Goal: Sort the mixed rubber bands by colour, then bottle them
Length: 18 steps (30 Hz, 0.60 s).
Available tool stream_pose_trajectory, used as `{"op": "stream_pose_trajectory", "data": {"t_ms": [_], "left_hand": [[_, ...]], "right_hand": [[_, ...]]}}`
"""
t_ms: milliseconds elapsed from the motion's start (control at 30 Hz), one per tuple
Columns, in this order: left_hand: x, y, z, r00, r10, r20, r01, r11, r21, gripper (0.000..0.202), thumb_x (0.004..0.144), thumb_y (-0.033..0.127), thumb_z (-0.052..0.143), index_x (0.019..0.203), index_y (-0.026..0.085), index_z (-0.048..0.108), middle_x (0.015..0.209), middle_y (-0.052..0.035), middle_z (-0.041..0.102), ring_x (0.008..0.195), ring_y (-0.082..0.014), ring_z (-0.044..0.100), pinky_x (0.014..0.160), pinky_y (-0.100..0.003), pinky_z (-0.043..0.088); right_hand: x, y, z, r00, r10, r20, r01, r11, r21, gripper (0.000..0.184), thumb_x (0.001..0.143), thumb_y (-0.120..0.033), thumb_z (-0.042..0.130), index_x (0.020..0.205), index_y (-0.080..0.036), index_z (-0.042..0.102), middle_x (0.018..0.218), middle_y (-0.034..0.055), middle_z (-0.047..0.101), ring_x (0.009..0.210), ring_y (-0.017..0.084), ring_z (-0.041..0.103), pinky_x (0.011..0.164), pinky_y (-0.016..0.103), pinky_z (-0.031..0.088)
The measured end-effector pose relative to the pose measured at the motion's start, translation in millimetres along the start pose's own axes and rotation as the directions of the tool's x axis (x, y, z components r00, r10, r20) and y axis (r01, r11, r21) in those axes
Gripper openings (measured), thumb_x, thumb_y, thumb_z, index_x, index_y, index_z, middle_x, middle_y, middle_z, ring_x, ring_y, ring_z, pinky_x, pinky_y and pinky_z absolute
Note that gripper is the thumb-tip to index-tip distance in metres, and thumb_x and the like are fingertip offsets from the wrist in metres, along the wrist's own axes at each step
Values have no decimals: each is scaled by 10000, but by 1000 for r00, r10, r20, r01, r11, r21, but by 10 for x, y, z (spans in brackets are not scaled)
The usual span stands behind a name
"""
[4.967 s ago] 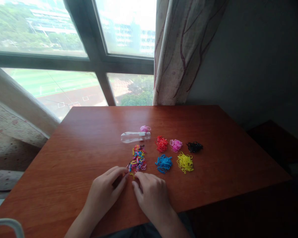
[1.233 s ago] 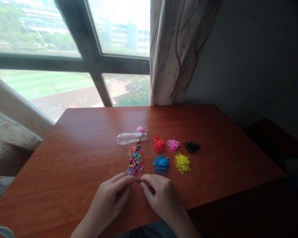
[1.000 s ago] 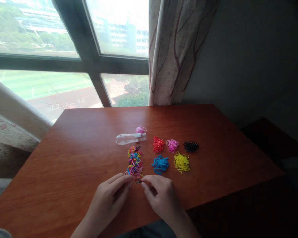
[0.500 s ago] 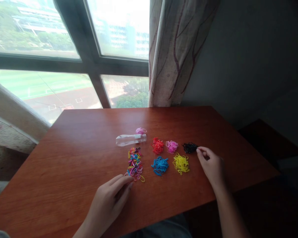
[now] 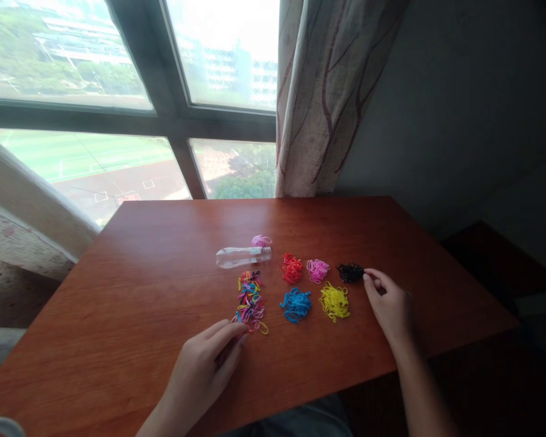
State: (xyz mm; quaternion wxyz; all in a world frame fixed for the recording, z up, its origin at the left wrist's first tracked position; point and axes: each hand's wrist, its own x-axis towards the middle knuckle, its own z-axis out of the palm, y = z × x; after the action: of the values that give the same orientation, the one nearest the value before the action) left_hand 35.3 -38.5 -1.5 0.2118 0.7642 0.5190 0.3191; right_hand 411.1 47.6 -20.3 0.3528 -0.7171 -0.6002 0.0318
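Table (image 5: 118, 303) before window (image 5: 164, 121); on it, a bottle (image 5: 239, 258); nearer, a heap of bands (image 5: 251, 297), left hand (image 5: 208, 358) at its near end; rightward, far row of three heaps (image 5: 318, 271), right hand (image 5: 390, 306) at its right end; near row of two (image 5: 295, 304)

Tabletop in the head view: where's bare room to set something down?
Bare tabletop lies left of the bottle and left hand, between that hand and the right hand, nearer than the blue pile and yellow pile. It's crowded from the multicoloured pile to the black pile, with narrow gaps.
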Motion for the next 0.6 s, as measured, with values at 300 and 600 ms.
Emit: {"op": "stream_pose_trajectory", "data": {"t_ms": [300, 600], "left_hand": [[-5, 8, 12, 1000, -14, -1, 14, 999, 31, 180, 950, 201, 497, 1014, 241, 661, 796, 10, 664, 638, -107, 639, 592, -184, 473], [5, 38, 0, 1000, 22, -10, -21, 994, 105, 207, 929, 188, 492, 999, 241, 679, 822, -7, 694, 654, -120, 670, 583, -184, 498]], "right_hand": [[-422, -660, -32, 983, -176, 51, 163, 966, 201, 284, 945, -399, 538, 946, -192, 732, 757, 51, 727, 626, 178, 674, 613, 253, 518], [-1069, -1269, 206, 869, -425, 254, 280, 845, 456, 190, 959, -204, 485, 969, -220, 674, 803, 27, 720, 691, 168, 681, 667, 248, 502]]}}
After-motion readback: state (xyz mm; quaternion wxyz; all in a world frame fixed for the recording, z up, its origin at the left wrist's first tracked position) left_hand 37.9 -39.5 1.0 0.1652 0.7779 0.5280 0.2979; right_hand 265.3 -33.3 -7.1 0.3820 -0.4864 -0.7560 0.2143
